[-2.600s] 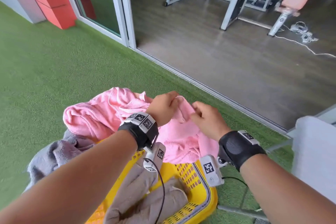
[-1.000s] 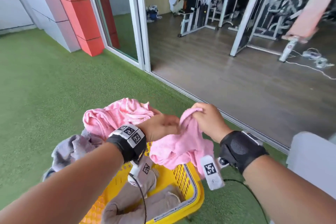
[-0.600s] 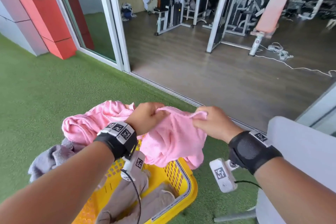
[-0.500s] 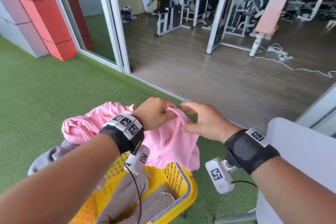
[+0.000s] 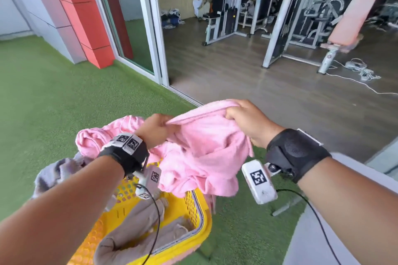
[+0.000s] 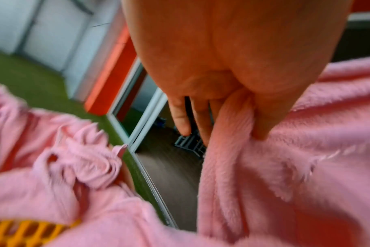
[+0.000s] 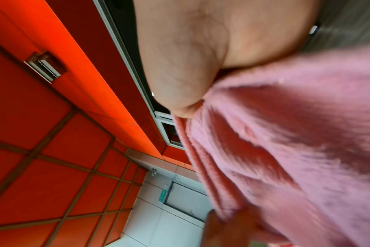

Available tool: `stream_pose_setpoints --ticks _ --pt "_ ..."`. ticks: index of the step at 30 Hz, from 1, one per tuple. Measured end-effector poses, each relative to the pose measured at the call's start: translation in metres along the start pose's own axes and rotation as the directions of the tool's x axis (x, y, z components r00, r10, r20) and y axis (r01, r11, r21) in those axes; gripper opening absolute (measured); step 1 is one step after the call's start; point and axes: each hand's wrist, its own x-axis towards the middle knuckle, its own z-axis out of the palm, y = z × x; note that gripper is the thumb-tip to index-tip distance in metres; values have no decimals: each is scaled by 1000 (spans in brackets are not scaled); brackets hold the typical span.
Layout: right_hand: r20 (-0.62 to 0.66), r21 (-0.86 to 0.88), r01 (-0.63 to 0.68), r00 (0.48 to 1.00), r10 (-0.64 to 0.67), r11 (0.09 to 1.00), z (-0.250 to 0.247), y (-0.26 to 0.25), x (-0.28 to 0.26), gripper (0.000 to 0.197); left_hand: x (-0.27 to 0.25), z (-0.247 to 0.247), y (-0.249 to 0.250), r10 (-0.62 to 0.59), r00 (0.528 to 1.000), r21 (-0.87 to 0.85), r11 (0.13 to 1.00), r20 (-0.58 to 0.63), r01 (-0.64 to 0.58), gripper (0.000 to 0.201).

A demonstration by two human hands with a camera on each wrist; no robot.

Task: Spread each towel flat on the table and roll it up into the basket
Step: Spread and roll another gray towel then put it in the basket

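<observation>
While my left hand (image 5: 155, 129) and right hand (image 5: 249, 122) are pinching the pink towel (image 5: 200, 153) mid-frame, it is hanging over the yellow basket (image 5: 193, 206) holding beige towels (image 5: 137, 230) at lower left.

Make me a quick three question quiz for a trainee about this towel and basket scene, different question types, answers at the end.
1. True or false: both hands grip the fluffy pink towel.
2. Multiple choice: the yellow plastic lattice basket stands on A) green artificial turf, B) a wooden table, C) a tiled counter.
3. Fill in: the towels lying inside the basket are ____ in colour.

Key
1. True: the left hand pinches one part of the towel's top edge, and the right hand grips another part of it.
2. A: the green artificial turf.
3. Beige: the rolled beige towels.
</observation>
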Motion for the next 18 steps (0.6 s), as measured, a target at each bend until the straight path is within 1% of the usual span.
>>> stream_pose_setpoints --ticks 1,2,3,4,5,6,7,8,9,10,11,12,13,14,15,16,17,18 --pt "56 -45 5 998 -2 999 -11 4 -1 10 -4 -2 3 -13 995 -160 987 -98 -3 17" --pt "125 -177 34 992 -12 984 -22 10 -2 25 -10 -4 13 -26 986 -269 963 -167 -20 16" --pt "215 -378 91 977 -8 921 -33 15 -1 40 -17 -6 24 -41 976 -337 941 -213 -34 19" --pt "294 -606 162 955 31 779 -41 18 -1 49 -24 -7 38 -45 969 -374 926 -244 -51 23" --pt "344 -778 242 936 72 580 -44 20 -1 48 -30 -10 50 -21 964 -367 927 -267 -81 26" --pt "347 -859 274 933 96 432 -45 19 1 42 -36 -16 59 37 964 -314 942 -264 -122 29" --pt "352 -876 293 932 91 383 -48 15 5 35 -45 -21 69 95 965 -197 969 -246 -146 33" --pt "355 -870 303 933 67 390 -52 8 9 30 -54 -25 76 142 969 -21 989 -202 -149 34" --pt "339 -853 290 940 37 433 -56 2 15 28 -60 -29 79 156 977 208 970 -147 -123 36" --pt "308 -824 264 951 5 502 -61 -5 20 26 -67 -31 82 138 985 451 889 -99 -79 36" --pt "277 -779 231 961 -11 583 -67 -10 26 23 -72 -32 81 94 993 652 758 -73 -24 34" --pt "256 -716 209 966 -28 666 -70 -16 30 19 -76 -32 77 51 996 763 645 -73 23 30" --pt "247 -633 202 968 -52 747 -70 -21 31 14 -80 -34 70 16 994 801 594 -105 75 29" --pt "245 -540 198 967 -72 818 -67 -24 29 8 -84 -35 61 -8 986 780 610 -168 139 29" --pt "249 -439 192 965 -87 878 -63 -24 25 6 -87 -37 51 -42 964 676 705 -261 214 29" --pt "252 -340 172 964 -87 925 -57 -22 20 11 -90 -38 43 -94 936 475 842 -338 256 29" --pt "256 -240 139 964 -76 961 -52 -19 16 16 -91 -39 39 -145 908 206 949 -393 241 25" --pt "264 -167 119 962 -72 979 -48 -15 13 17 -92 -39 41 -199 884 -78 980 -424 183 20"
